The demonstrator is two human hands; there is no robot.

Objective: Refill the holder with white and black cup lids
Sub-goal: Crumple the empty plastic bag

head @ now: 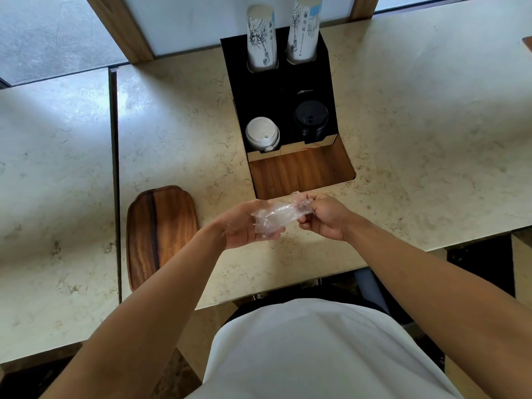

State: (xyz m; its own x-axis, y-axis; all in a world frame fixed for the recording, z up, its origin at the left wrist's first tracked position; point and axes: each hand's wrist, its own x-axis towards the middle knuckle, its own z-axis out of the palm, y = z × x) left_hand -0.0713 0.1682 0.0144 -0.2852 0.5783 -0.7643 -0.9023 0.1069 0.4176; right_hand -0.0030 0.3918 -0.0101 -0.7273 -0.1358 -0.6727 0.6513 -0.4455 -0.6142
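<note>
Holder (328,82) black | white lids (262,133) left | black lids (311,118) right

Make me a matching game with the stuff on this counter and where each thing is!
Things:
1. white lids
2. black lids
3. plastic wrap
4. wooden tray

Places:
A. lying on the counter, left of the hands
B. holder's front right slot
C. held between both hands
D. holder's front left slot

Pairs: 1-D, 2-B, 3-C, 4-A
</note>
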